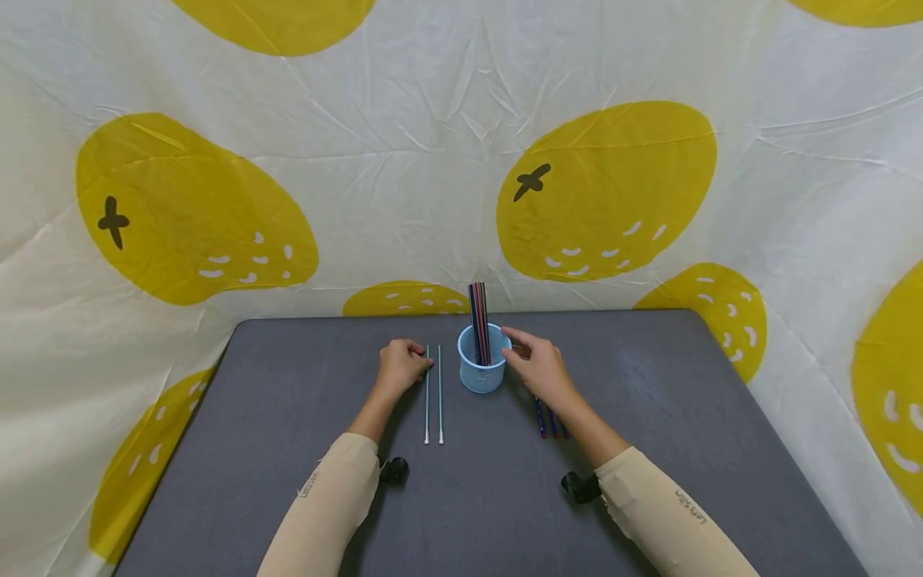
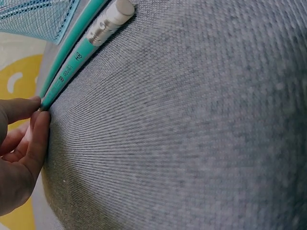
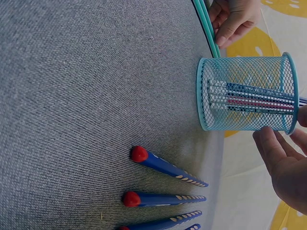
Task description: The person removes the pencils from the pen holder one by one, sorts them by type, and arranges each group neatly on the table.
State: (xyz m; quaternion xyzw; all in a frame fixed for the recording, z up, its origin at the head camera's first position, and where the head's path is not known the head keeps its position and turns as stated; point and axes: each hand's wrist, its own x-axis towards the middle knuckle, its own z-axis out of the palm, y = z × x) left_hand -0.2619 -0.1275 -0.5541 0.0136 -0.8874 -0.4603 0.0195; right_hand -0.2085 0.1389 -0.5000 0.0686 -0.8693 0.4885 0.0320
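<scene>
My left hand (image 1: 404, 367) pinches the far part of a teal pencil (image 2: 72, 64) between thumb and fingers; the pencil lies on the table with its white eraser end toward me. Just right of it lies a second teal pencil (image 1: 441, 401), roughly parallel. At the right side of a light blue mesh pen holder (image 1: 481, 378), my right hand (image 1: 539, 369) grips the rim, thumb at the edge and fingers along the outer wall. The holder stands upright, and a bunch of dark and reddish pencils (image 1: 479, 320) leans inside it.
Several blue pencils with red ends (image 3: 163, 165) lie side by side on the grey table (image 1: 288, 481), partly hidden under my right hand and wrist in the head view. Behind the table's far edge hangs a white cloth (image 1: 404, 216) with yellow fruit shapes.
</scene>
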